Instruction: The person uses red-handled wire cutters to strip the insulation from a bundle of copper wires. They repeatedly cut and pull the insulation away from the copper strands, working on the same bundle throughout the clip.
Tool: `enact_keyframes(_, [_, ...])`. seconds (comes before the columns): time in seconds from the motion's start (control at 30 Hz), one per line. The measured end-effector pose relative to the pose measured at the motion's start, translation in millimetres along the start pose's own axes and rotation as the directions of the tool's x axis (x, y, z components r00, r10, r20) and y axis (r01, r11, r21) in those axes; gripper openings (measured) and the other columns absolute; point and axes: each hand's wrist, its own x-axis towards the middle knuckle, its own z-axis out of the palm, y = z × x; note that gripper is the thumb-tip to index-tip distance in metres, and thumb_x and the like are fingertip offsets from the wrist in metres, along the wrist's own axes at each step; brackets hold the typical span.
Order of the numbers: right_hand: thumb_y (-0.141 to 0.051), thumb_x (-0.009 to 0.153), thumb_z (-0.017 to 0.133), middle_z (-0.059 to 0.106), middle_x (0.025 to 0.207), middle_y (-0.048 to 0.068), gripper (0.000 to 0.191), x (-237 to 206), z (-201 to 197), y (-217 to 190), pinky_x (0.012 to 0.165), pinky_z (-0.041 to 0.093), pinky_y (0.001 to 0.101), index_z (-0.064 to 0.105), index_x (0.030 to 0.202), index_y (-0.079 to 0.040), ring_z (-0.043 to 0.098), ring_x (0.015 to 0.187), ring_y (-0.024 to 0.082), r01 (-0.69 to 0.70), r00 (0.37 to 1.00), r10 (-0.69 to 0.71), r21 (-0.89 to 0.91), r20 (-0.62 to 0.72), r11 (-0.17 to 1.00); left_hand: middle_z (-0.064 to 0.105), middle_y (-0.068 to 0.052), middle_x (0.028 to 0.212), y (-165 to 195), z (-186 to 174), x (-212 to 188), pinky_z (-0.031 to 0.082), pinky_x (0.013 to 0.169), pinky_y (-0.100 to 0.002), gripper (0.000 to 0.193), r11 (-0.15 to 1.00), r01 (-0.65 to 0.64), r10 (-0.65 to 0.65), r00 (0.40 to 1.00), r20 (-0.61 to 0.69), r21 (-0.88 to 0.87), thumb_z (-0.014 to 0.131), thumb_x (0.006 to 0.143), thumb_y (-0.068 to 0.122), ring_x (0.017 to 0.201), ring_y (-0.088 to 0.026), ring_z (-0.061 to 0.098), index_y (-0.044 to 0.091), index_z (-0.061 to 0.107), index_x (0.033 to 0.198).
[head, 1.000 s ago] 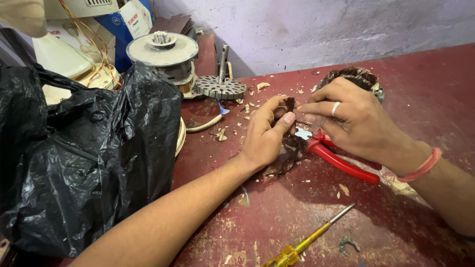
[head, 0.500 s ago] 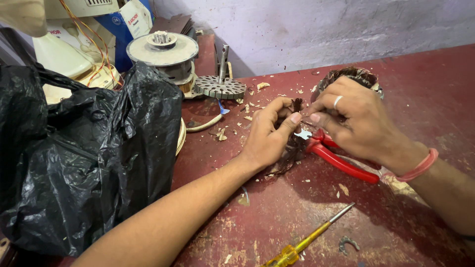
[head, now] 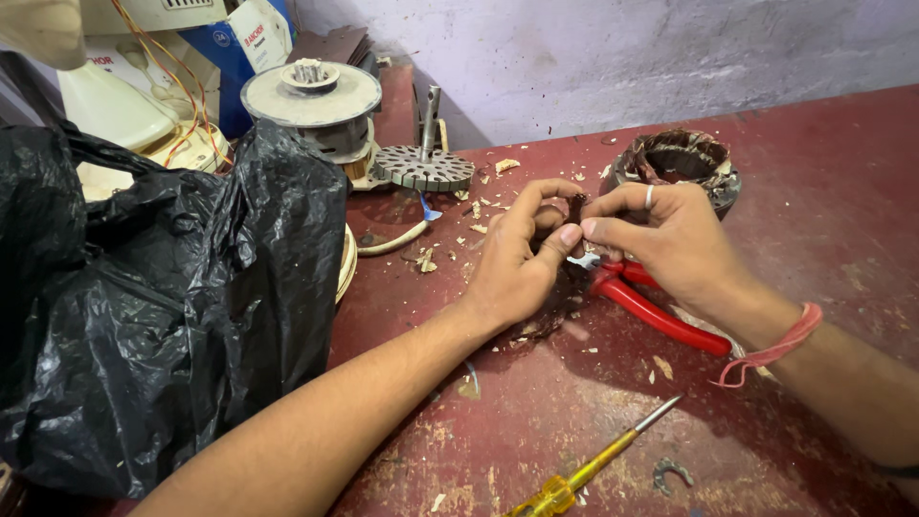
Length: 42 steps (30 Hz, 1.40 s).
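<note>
Two bare hands meet just above the red-handled pliers on a red table. The left hand and right hand both pinch a dark tangle of wire, fingertips pressed together. A yellow screwdriver lies nearer than the pliers.

1. Black plastic bag fills your left side.
2. Yellow-handled screwdriver lies at the near edge of the red tabletop.
3. Round slotted metal disc sits behind, a motor housing beside it.
</note>
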Motion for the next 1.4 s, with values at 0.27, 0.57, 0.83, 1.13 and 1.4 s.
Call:
enact_keyframes(0.27, [0.000,0.093,0.065,0.065,0.079,0.004,0.005,6.3,1.8,9.9,0.060,0.046,0.0241,0.069,0.091,0.002,0.055,0.067,0.009,-0.039,0.999,0.040,0.043,-0.013,0.998,0.069,-0.004,0.081,5.4,0.7,-1.4,0.053,0.072,-0.028,0.032,0.999,0.010,-0.011,1.000,0.020,0.039,0.060,0.103,0.005,0.077,-0.010,0.064,0.004,0.056,0.134])
enact_keyframes(0.57, [-0.001,0.092,0.059,0.068,0.085,0.004,0.008,7.3,-7.3,12.6,0.068,0.050,0.0268,0.067,0.091,-0.003,0.061,0.076,0.012,-0.083,0.996,0.073,0.293,0.044,0.952,0.074,-0.007,0.095,-0.4,11.5,0.8,0.057,0.078,-0.029,0.029,1.000,-0.009,0.008,1.000,-0.026,-0.014,0.060,0.103,0.004,0.087,-0.011,0.069,0.003,0.057,0.132])
enact_keyframes(0.83, [0.001,0.091,0.063,0.068,0.081,0.005,0.005,6.7,-8.3,16.0,0.066,0.050,0.0279,0.068,0.092,-0.001,0.062,0.071,0.011,-0.037,0.999,0.039,0.125,-0.010,0.991,0.070,-0.009,0.079,7.7,1.8,-1.7,0.052,0.070,-0.032,0.030,0.987,0.020,-0.028,0.999,0.045,0.158,0.063,0.100,0.003,0.072,-0.016,0.064,0.003,0.059,0.130])
enact_keyframes(1.13, [0.001,0.090,0.055,0.067,0.085,0.005,0.011,8.6,-13.7,21.0,0.070,0.053,0.0309,0.066,0.094,-0.001,0.063,0.077,0.013,-0.034,0.999,0.020,0.379,0.041,0.925,0.076,-0.009,0.096,6.1,12.7,-2.8,0.058,0.082,-0.030,0.027,1.000,0.004,-0.004,1.000,-0.008,0.005,0.060,0.102,0.005,0.088,-0.014,0.072,0.001,0.059,0.129])
enact_keyframes(1.4, [0.001,0.090,0.059,0.068,0.086,0.007,0.009,6.0,-11.5,18.3,0.074,0.051,0.0283,0.066,0.096,0.001,0.064,0.079,0.014,0.048,0.997,-0.060,0.185,0.056,0.982,0.074,-0.009,0.089,5.0,10.0,-3.7,0.056,0.075,-0.030,0.020,0.999,0.029,-0.029,1.000,0.002,0.038,0.061,0.101,0.004,0.081,-0.013,0.069,0.000,0.058,0.121])
